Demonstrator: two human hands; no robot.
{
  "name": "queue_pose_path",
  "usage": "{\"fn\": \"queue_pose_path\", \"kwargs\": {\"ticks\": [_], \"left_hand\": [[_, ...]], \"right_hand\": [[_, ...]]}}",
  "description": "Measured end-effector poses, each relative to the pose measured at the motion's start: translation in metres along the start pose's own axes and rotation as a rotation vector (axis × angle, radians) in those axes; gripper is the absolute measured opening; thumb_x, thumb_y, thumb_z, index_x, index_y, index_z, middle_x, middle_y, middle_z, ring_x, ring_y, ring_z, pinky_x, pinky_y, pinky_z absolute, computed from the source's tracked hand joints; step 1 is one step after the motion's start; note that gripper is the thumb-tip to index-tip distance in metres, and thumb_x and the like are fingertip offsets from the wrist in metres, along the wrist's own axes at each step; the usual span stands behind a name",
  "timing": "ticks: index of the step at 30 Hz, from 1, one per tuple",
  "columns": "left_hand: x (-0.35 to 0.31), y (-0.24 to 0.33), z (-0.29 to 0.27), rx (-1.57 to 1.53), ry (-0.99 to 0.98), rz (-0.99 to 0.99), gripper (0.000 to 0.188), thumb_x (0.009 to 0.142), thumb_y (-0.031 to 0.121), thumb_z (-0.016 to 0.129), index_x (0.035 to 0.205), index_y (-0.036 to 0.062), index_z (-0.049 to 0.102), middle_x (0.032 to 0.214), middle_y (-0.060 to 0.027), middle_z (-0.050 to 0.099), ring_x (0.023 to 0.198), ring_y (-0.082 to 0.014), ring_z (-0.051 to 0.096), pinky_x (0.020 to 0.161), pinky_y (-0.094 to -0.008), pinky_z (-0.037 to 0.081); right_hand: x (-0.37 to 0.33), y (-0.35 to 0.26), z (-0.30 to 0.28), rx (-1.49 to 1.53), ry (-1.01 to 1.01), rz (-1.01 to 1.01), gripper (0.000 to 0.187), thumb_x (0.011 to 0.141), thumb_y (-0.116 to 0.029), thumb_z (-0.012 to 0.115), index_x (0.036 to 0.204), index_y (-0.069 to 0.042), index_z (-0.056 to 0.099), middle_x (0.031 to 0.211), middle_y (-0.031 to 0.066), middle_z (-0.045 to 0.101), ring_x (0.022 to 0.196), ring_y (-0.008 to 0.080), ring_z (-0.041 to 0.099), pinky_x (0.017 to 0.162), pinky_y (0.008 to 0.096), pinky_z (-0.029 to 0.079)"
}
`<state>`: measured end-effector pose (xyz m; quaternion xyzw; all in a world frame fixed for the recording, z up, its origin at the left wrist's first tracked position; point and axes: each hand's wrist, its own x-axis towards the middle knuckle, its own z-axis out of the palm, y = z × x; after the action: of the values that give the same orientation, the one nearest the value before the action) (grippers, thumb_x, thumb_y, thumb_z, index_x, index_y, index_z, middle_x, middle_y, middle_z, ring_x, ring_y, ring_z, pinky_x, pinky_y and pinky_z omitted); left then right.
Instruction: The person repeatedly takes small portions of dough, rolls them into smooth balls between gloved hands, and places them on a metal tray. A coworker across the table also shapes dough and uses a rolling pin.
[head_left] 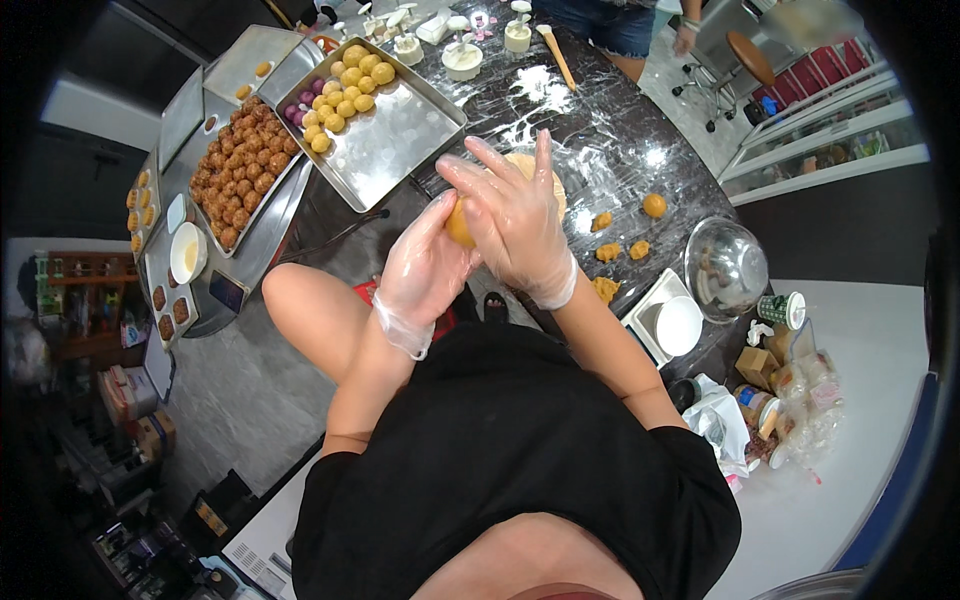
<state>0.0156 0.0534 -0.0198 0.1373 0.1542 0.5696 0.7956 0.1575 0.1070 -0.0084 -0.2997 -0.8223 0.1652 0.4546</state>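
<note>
A smooth yellow-orange dough ball (460, 225) sits between my two palms above the near edge of the dark table. Clear plastic gloves cover both hands. My left hand (420, 262) cups the ball from the left, while my right hand (520, 215) lies against its other side with fingers stretched up and apart. Behind the right fingers a pale round thing (552, 178) is partly hidden. To the right lie a rounder orange dough piece (655, 205) and several rough orange lumps (608, 252).
Left stand a metal tray (385, 160) with yellow and purple balls, a tray of brown balls (240, 180) and a white bowl (188, 252). Right are a steel bowl (725, 265) and scale (645, 325). White molds (462, 60), a brush (557, 57) and another person (600, 30) are at the far side.
</note>
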Motion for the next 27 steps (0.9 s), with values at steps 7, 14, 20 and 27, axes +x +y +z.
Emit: {"fn": "queue_pose_path", "kwargs": {"ticks": [7,14,20,27], "left_hand": [[-0.001,-0.017,0.034,0.228,0.131,0.139,0.047,0.109,0.032,0.034,0.148,0.0061,0.035,0.146,-0.0109,0.046,0.131,-0.0227,0.05,0.104,-0.0411,0.046],[-0.002,0.002,0.021,0.348,0.09,0.05,0.046,0.107,0.028,0.041,0.146,0.003,0.039,0.145,-0.0123,0.047,0.132,-0.0226,0.049,0.108,-0.0441,0.043],[-0.006,0.001,0.025,0.054,0.06,0.062,0.045,0.107,0.028,0.04,0.144,0.0021,0.041,0.14,-0.0141,0.052,0.126,-0.0233,0.055,0.105,-0.0399,0.047],[0.003,-0.017,0.035,0.24,0.251,0.162,0.043,0.109,0.026,0.036,0.146,0.0044,0.04,0.141,-0.0118,0.051,0.131,-0.0231,0.05,0.11,-0.0413,0.04]], "right_hand": [[0.004,0.002,-0.008,0.252,-0.043,0.198,0.039,0.105,-0.022,0.036,0.125,-0.008,0.066,0.119,0.008,0.071,0.132,0.0306,0.053,0.118,0.0582,0.007],[0.0,0.007,-0.01,0.294,-0.043,0.254,0.04,0.096,-0.028,0.057,0.13,-0.007,0.061,0.132,0.0097,0.063,0.129,0.0316,0.054,0.117,0.057,0.016],[-0.003,0.006,-0.007,0.139,-0.065,-0.051,0.054,0.085,-0.031,0.071,0.132,-0.008,0.057,0.131,0.0113,0.062,0.13,0.0345,0.053,0.117,0.0624,0.013],[-0.006,0.007,-0.007,0.076,-0.088,0.036,0.036,0.093,-0.015,0.056,0.128,-0.006,0.062,0.129,0.0097,0.065,0.132,0.0326,0.052,0.118,0.0615,0.007]]}}
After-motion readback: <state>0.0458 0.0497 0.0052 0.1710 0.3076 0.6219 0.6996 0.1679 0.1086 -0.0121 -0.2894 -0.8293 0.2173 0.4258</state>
